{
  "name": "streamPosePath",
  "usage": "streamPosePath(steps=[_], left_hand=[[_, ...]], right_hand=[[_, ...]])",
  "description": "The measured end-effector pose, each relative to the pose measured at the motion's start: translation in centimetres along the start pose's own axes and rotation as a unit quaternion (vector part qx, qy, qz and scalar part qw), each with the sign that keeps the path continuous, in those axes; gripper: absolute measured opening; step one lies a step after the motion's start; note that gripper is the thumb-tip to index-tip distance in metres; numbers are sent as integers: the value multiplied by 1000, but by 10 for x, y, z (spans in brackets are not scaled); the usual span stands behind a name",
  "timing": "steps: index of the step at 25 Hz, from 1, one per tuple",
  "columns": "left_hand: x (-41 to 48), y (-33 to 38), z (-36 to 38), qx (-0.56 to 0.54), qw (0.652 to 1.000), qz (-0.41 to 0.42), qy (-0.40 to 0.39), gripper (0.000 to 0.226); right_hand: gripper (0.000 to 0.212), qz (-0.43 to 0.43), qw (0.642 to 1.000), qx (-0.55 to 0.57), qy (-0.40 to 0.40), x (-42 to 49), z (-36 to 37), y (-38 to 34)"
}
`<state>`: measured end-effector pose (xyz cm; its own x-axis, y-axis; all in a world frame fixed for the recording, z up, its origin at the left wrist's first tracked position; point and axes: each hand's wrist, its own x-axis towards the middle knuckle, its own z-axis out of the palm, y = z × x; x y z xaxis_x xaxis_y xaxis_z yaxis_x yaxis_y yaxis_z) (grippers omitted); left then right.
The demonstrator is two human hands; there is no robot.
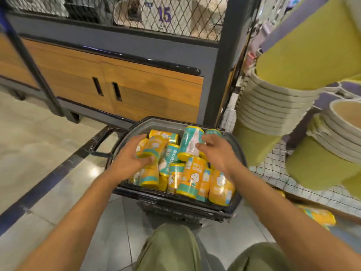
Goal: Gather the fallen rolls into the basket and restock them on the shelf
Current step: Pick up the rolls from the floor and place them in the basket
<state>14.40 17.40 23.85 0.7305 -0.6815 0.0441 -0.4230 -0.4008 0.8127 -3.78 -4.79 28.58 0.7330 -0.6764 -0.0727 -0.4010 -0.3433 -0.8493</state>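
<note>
Left hand [130, 159]: closed around an orange-and-teal printed cylindrical roll [150, 148], which is gripped across its middle at ten o'clock in the dark grey plastic basket [175, 201]. Right hand [219, 153]: curled onto a taller teal-wrapped roll [190, 142] at one o'clock, pinched between thumb and fingers. Some blur is noted there, but the contact is plain. Both rolls are held just above the heap inside the basket, which is set on the floor.

The rolls are judged light and slightly soft, with a glossy wrap that is likely slippery. A full wrap round the middle is favoured over a fingertip hold at the ends, and little harm is expected from a drop.

Now the count. Two rolls are in the hands, and at least ten can be made out in the basket, with more probably buried below. One stray orange roll [317, 215] is seen on the floor at four o'clock, beneath the white wire-grid shelf [273, 173], so gathering is judged not quite finished. The shelf, at three o'clock, is loaded with stacked olive-green tubs [273, 106]. A wood-fronted cabinet [152, 90] is seen at twelve o'clock.
</note>
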Motion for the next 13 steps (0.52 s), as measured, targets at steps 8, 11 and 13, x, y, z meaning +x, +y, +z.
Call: streamPosePath(steps=[8,11,13], left_hand=[[-23,136,154,-26,985,164,-47,83],[-32,180,244,-40,978,188,-77,91],[-34,193,301,-51,980,172,-88,90]], right_hand=[[24,88,978,-21,187,-71,-193,138],[29,177,958,-31,223,-98,-220,217],[36,205,954,-26,216,-101,-225,268]])
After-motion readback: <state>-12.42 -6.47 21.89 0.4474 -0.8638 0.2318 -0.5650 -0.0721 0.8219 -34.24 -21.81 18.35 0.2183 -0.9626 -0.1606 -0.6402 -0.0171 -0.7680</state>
